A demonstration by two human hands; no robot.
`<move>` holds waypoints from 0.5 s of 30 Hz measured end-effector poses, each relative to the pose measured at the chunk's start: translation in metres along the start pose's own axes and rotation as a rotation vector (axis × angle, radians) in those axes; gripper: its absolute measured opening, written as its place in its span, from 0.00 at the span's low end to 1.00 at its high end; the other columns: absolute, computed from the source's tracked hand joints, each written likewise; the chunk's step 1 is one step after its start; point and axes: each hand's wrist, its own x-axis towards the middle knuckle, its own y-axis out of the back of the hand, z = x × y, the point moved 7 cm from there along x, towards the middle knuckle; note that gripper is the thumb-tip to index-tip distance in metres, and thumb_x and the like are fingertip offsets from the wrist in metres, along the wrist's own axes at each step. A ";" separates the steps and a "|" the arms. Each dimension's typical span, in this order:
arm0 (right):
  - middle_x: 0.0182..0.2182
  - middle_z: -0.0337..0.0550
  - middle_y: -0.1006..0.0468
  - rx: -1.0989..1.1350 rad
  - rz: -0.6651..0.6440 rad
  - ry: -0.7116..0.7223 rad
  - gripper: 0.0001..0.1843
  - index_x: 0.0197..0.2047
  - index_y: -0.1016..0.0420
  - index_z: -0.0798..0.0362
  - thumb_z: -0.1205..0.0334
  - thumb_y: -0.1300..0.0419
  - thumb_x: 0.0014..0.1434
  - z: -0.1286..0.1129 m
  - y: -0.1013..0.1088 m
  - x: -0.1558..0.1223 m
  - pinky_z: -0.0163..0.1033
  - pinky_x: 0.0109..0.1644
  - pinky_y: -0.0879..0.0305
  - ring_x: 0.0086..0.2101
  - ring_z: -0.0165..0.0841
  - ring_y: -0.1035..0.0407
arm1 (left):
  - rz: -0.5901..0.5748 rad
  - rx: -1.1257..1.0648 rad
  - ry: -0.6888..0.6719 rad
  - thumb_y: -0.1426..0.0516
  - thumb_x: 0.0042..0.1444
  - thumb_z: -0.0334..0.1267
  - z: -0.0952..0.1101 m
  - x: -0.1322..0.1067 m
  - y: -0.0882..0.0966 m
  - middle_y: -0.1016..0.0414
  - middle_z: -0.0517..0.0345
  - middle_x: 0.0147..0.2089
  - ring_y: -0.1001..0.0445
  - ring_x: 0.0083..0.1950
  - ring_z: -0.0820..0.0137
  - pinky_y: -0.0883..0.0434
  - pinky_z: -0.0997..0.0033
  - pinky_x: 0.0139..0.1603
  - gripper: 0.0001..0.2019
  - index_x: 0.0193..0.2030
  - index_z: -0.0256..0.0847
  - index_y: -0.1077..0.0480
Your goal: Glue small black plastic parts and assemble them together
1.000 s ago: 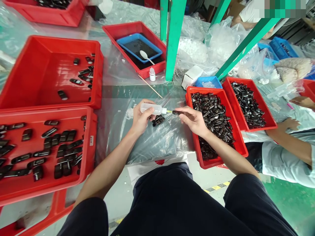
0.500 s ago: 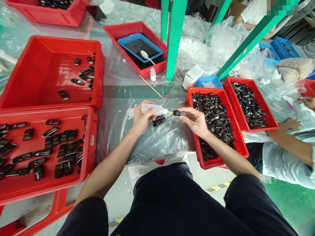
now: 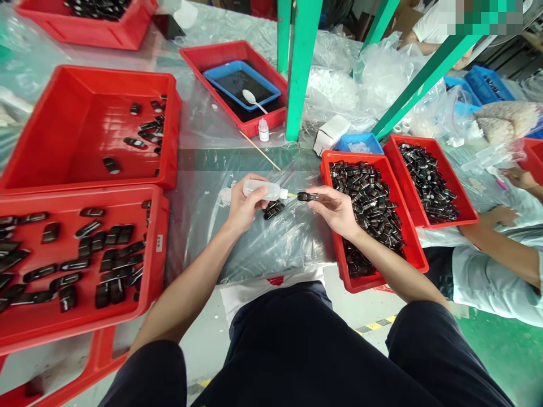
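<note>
My left hand [image 3: 242, 208] is closed round a small clear squeeze bottle [image 3: 263, 190] held sideways, its yellow nozzle pointing right. My right hand [image 3: 335, 209] pinches a small black part [image 3: 307, 196] by one end, its other end touching the nozzle tip. A few more black parts [image 3: 274, 209] lie on the plastic sheet just below the bottle. Right beside my right hand stands a red bin [image 3: 413, 251] heaped with the same black parts.
Two red bins [image 3: 163, 147] [image 3: 156, 243] with scattered black parts sit at the left. A red tray with a blue dish and white spoon [image 3: 253, 98], a small dropper bottle [image 3: 263, 129] and a green post [image 3: 298, 68] stand behind. A co-worker's hands [image 3: 503, 215] work at the right.
Both hands have stayed nearly in place with the bottle and the part. The black part has turned slightly in my right fingers against the nozzle.
</note>
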 end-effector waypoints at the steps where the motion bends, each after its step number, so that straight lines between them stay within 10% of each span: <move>1: 0.26 0.36 0.29 0.001 -0.003 0.003 0.23 0.53 0.15 0.49 0.42 0.28 0.63 0.000 0.000 0.000 0.37 0.28 0.39 0.25 0.29 0.41 | -0.008 -0.007 0.005 0.30 0.44 0.49 -0.001 0.000 0.000 0.28 0.62 0.22 0.34 0.17 0.74 0.43 0.74 0.16 0.16 0.32 0.42 0.26; 15: 0.26 0.34 0.30 0.001 -0.002 0.010 0.23 0.53 0.16 0.50 0.42 0.29 0.63 0.000 -0.001 0.000 0.36 0.26 0.45 0.24 0.28 0.44 | -0.030 -0.088 0.050 0.29 0.42 0.49 -0.001 -0.002 -0.005 0.28 0.62 0.21 0.35 0.17 0.75 0.43 0.76 0.16 0.17 0.32 0.41 0.26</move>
